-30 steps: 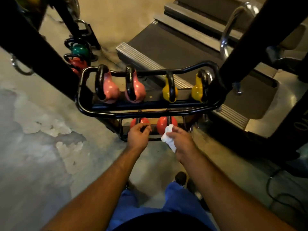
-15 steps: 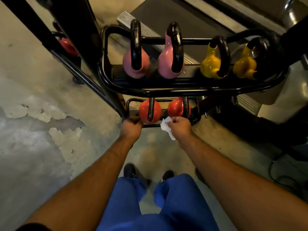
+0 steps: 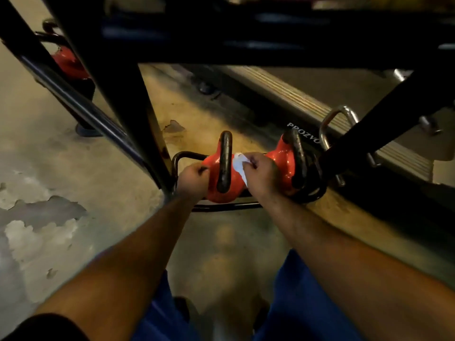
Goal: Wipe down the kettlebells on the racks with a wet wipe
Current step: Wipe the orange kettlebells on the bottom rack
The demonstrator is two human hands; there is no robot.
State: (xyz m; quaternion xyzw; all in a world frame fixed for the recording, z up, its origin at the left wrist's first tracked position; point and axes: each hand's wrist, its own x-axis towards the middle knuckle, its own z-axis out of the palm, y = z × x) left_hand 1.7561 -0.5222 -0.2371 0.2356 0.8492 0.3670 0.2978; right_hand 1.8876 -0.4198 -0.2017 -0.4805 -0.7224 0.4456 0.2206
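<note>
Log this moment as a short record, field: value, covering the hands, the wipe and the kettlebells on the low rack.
left hand: closed on the left side of the left red kettlebell
right hand: pinching the white wipe
wipe position: between the two kettlebells, against the left one
right red kettlebell: partly behind the right hand
handles: black, upright
low rack: black tube frame at floor level
third red kettlebell: far left, behind the frame

One partly readable marking.

White capitals "PROZVO" (image 3: 303, 132), cut off at the right by a kettlebell handle and a black rack post, printed on the dark side rail of the treadmill (image 3: 258, 99) behind the low rack. Nothing legible on kettlebells, rack or wipe.
</note>
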